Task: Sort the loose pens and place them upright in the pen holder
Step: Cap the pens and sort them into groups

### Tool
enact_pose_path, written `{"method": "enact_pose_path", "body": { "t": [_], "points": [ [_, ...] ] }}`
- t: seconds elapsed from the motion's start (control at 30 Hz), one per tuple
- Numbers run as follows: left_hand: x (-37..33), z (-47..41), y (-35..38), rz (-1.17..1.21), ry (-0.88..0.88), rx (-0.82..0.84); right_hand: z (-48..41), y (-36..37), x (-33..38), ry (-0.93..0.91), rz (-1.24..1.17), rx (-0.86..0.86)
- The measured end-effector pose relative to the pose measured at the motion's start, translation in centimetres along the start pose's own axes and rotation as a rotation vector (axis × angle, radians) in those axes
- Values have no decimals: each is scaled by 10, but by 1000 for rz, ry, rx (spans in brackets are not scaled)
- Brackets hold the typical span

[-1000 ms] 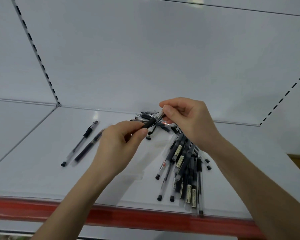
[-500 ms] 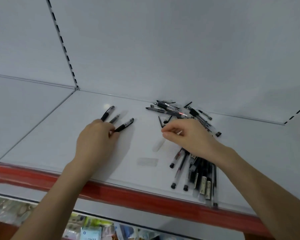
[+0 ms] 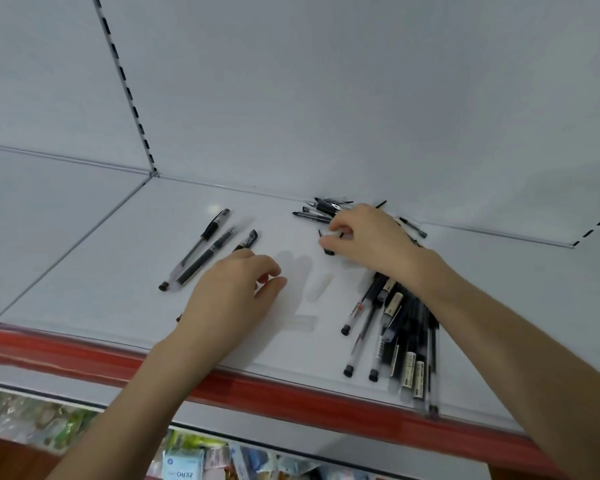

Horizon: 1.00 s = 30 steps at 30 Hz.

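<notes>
Three black pens lie side by side on the left of the white shelf [image 3: 94, 271]: one [image 3: 207, 237], a second [image 3: 208, 258] and a third [image 3: 248, 239]. My left hand [image 3: 229, 299] hovers over the lower part of the third pen, fingers loosely curled and holding nothing. At the back, my right hand [image 3: 371, 240] reaches into a tangle of black pens [image 3: 321, 211]. Its thumb and fingers pinch a pen whose black end [image 3: 329, 251] shows below the thumb. A larger heap of pens [image 3: 400, 337] lies at the front right. No pen holder is in view.
Two clear plastic caps, one [image 3: 321, 285] and another [image 3: 300, 322], lie between my hands. A red strip [image 3: 291, 393] runs along the shelf's front edge, and a white back wall [image 3: 326, 98] closes the shelf behind. Packaged goods [image 3: 184, 459] sit on the shelf below.
My left hand carried a pen left, laid it beside the two pens and let go. My right hand moved back to the rear tangle and pinched a pen there.
</notes>
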State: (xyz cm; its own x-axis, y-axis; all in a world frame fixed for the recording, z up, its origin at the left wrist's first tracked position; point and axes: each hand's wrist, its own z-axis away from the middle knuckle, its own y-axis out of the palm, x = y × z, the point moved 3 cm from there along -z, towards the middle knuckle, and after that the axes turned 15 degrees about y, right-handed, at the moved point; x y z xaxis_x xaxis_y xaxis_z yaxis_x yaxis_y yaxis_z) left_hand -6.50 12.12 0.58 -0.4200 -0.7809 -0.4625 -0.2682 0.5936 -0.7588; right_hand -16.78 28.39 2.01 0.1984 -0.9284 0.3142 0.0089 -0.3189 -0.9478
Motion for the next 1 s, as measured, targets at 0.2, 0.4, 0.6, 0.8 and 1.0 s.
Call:
{"method": "enact_pose_path", "body": {
  "t": [0.2,0.4,0.6,0.8,1.0],
  "points": [
    [-6,0,3,30,56,-5,3,-5,-9,47,31,83],
    [-35,-9,22,80,187,91,19,-36,-38,134,-281,-90],
    [-59,-22,47,-27,214,298,55,-53,-80,307,-525,-187],
    [-62,-37,55,-327,222,504,75,-53,-100,349,-650,-154],
    [-43,-38,23,-72,67,328,77,-57,-92,312,-873,-145]
  ]
}}
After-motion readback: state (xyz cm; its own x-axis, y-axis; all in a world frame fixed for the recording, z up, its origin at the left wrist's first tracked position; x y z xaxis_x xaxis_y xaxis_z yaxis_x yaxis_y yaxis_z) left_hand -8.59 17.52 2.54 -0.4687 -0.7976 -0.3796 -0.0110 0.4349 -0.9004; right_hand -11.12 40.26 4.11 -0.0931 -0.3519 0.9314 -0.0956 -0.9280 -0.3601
